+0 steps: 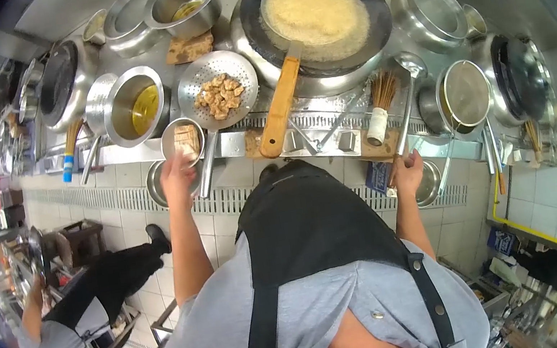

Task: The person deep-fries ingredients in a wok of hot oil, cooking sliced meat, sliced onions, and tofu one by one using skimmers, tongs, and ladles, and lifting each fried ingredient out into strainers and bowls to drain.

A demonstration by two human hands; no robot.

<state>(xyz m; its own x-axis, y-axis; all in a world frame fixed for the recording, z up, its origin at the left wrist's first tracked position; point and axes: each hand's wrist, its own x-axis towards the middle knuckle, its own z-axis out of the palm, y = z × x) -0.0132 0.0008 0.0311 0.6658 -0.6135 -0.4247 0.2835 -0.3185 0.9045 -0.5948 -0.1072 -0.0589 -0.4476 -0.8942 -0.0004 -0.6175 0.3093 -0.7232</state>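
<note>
My left hand (179,177) is at the rim of a small metal bowl (166,138) by the stove's front edge, and appears closed on it; its fingers are blurred. A pale brown block of food (187,139) lies in that bowl. My right hand (407,172) is closed around the lower end of the handle of a ladle (411,65). Just behind the bowl, browned food pieces (220,97) lie in a perforated strainer (187,79). A wok (379,5) holds foaming, pale yellow liquid (315,11), with a wooden-handled skimmer (282,104) resting across it.
A metal pot with yellow oil (115,119) stands to the left, another pot (157,4) behind it. Bamboo brushes (382,92) and a mesh strainer (467,89) are on the right. Another wok (525,76) sits farther right. A person (95,305) works behind me at left.
</note>
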